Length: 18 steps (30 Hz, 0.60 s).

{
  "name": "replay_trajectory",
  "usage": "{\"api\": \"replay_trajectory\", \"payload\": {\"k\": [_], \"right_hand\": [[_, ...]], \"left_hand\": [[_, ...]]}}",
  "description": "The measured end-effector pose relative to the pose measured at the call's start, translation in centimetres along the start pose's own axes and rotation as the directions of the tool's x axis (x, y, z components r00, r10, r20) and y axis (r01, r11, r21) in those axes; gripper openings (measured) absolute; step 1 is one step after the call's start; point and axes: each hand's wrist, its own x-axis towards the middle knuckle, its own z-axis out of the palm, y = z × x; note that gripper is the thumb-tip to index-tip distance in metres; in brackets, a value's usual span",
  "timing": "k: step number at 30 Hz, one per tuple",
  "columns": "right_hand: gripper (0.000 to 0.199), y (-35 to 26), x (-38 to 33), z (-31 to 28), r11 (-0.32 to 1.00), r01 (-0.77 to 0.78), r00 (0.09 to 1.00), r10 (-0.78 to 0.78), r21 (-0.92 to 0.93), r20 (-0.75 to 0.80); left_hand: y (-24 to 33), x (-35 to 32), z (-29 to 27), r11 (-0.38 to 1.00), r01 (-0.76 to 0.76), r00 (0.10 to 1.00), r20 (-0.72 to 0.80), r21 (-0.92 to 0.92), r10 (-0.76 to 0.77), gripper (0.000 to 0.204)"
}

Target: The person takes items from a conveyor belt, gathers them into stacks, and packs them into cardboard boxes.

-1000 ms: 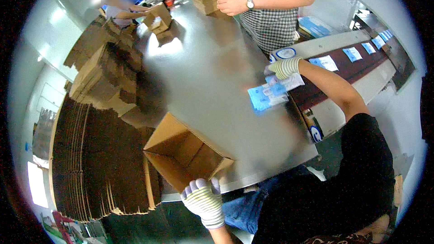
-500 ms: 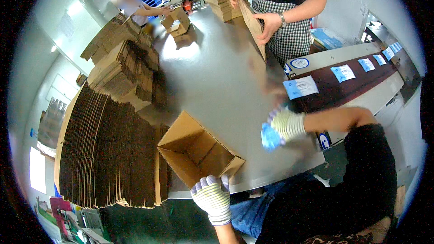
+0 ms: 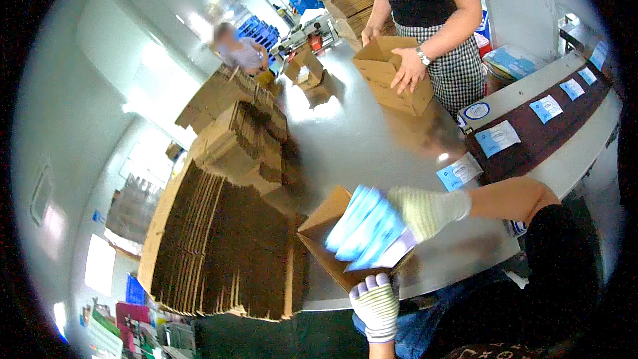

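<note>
Open carton [image 3: 322, 226], on bench [image 3: 352, 159]: your left hand [image 3: 375, 307] clamped on its near rim. Over the carton: your right hand [image 3: 426, 213], clamped on blue-and-white packets [image 3: 369, 227].

Blue-white packets [image 3: 369, 226] — fanned stack — over open brown carton [image 3: 321, 221].

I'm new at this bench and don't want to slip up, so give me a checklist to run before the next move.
1. Mouth of the open-topped brown cardboard box open: ok.
2. Left hand, in a striped knit glove, at the box's near edge: ok.
3. Right hand's grip holding the flat blue-and-white packets over the box: ok.
4. Box's floor bare: cannot tell, the packets hide it.
5. No packet at the dark-red conveyor belt's near end: not ok, a single blue-and-white packet lies there.
6. Co-worker's hands away from this box: ok.
</note>
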Motion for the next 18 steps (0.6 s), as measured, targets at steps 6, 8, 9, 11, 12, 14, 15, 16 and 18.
{"api": "replay_trajectory", "payload": {"k": [6,8,9,11,12,14,15,16,18], "right_hand": [[0.037,-1.3,2.2,7.4,0.796,-0.086,0.902,0.317,-0.599,0.292],[0.042,0.1,1.3,11.1,0.777,0.056,0.467,0.534,-0.626,0.705],[0.039,6.5,-4.4,17.3,0.836,-0.305,0.545,0.546,-0.455,0.637],[0.034,3.4,-0.1,13.8,0.93,-0.075,0.388,0.359,-0.359,0.849],[0.028,1.7,1.4,11.1,0.968,0.116,0.177,0.199,-0.221,0.964],[0.037,0.8,0.6,9.9,0.95,-0.04,0.581,0.275,-0.31,0.766],[0.046,-0.5,1.0,9.1,0.958,-0.084,0.716,0.249,-0.273,0.652],[0.057,-0.2,0.7,10.0,0.963,0.0,0.88,0.128,-0.269,0.458],[0.072,-2.7,2.4,3.5,0.987,-0.16,0.954,0.162,-0.027,0.251]], "left_hand": [[2.5,-0.3,-0.5,0.995,-0.06,0.997,-0.038,0.075,0.063,0.022],[4.0,-0.5,-2.1,0.99,-0.117,0.992,0.058,0.083,0.112,0.01],[4.5,-0.4,-2.5,0.988,-0.127,0.991,0.049,0.088,0.123,0.01],[4.2,-1.4,-1.4,0.998,-0.057,0.996,0.07,0.034,0.055,0.012],[4.4,-1.7,-1.0,0.999,-0.041,0.997,0.072,-0.005,0.041,0.013],[3.6,-1.3,0.0,0.999,-0.03,1.0,-0.003,0.022,0.03,0.013],[2.9,-1.3,0.9,0.999,-0.032,0.998,-0.05,0.02,0.033,0.023],[2.5,-1.6,1.0,0.997,0.01,1.0,0.026,0.075,-0.012,0.025],[1.7,-1.6,1.4,0.996,0.042,0.998,-0.058,0.079,-0.038,0.027]]}}
